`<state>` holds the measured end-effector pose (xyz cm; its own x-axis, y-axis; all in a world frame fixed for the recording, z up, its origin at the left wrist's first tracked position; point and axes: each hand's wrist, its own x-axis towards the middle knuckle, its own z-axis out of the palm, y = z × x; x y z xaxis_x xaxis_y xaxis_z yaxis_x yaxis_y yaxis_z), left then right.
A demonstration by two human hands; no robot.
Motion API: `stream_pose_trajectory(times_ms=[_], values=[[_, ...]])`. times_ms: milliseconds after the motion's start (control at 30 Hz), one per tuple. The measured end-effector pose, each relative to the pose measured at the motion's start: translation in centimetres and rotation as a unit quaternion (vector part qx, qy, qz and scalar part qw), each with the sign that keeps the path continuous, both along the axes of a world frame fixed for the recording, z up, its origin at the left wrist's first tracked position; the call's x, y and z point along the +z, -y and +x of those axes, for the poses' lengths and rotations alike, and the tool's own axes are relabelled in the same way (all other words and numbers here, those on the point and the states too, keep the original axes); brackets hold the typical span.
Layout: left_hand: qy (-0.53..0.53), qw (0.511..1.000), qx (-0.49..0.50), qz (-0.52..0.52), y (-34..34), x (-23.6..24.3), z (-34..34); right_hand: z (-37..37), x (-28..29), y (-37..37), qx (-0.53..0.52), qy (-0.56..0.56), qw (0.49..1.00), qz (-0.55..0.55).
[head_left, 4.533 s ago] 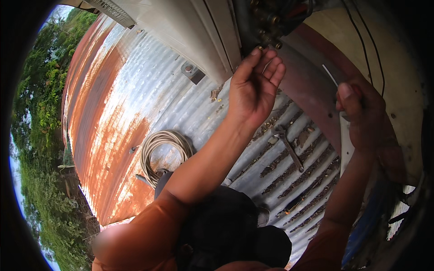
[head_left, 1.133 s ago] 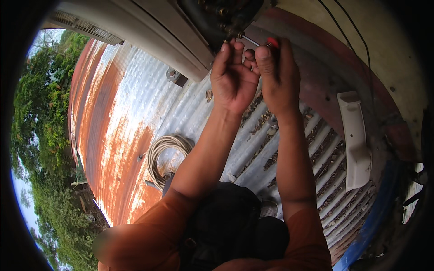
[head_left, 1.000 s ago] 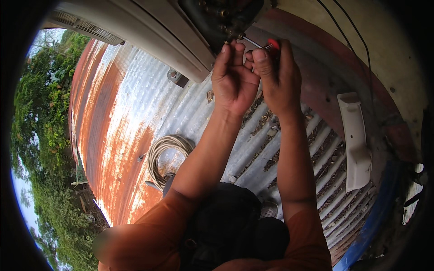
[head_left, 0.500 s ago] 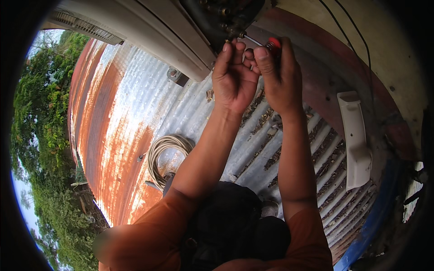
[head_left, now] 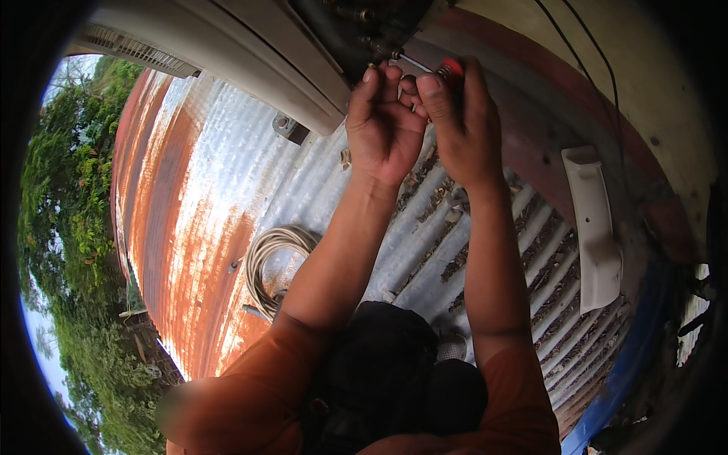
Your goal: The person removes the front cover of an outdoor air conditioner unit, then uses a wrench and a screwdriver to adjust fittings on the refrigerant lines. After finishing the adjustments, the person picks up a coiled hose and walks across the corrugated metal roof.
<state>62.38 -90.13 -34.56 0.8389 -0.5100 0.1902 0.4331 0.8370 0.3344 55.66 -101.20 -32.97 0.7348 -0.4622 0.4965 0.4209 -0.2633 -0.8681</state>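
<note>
At the dark underside of the pale outdoor unit (head_left: pixel 258 57), brass valve fittings (head_left: pixel 365 15) show. My left hand (head_left: pixel 383 133), palm up with fingers curled, has its thumb and forefinger at a small brass piece (head_left: pixel 371 67) by those fittings. Just to its right, my right hand (head_left: pixel 464 136) grips a screwdriver (head_left: pixel 452 68) by its red handle, the metal shaft reaching the lower fitting. The two hands' fingers are very close, partly hiding each other.
A coiled pale hose (head_left: pixel 262 250) lies on the rusty corrugated roof (head_left: pixel 178 250). A white molded cover (head_left: pixel 588 197) lies right of my right forearm. Two black cables (head_left: pixel 607 61) run down the beige surface. Trees line the left; a blue edge bounds the lower right.
Since 4.5 seconds ago, my right hand has moved left to the fittings with the tool, uncovering more of the white cover. Over the last second both hands have barely shifted.
</note>
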Motion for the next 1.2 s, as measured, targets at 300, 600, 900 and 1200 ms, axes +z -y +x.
stream_pose_trajectory(times_ms=[300, 600, 900, 1200], values=[[0.015, 0.999, -0.029, -0.025, -0.4, -0.7, 0.7, 0.0, -0.2, -0.1, -0.017, -0.001, 0.999, -0.028], [-0.100, 0.979, -0.159, -0.075, -2.2, -0.7, 2.5, 0.6, -1.1, -1.0, -0.170, 0.076, 0.979, -0.081], [-0.033, 0.987, -0.147, -0.053, -2.2, -0.8, 2.1, 1.0, -1.7, -1.1, -0.161, 0.088, 0.981, -0.063], [-0.059, 0.976, -0.186, -0.094, -2.2, -0.6, 2.1, 0.8, -1.7, -1.1, -0.153, 0.083, 0.982, -0.069]])
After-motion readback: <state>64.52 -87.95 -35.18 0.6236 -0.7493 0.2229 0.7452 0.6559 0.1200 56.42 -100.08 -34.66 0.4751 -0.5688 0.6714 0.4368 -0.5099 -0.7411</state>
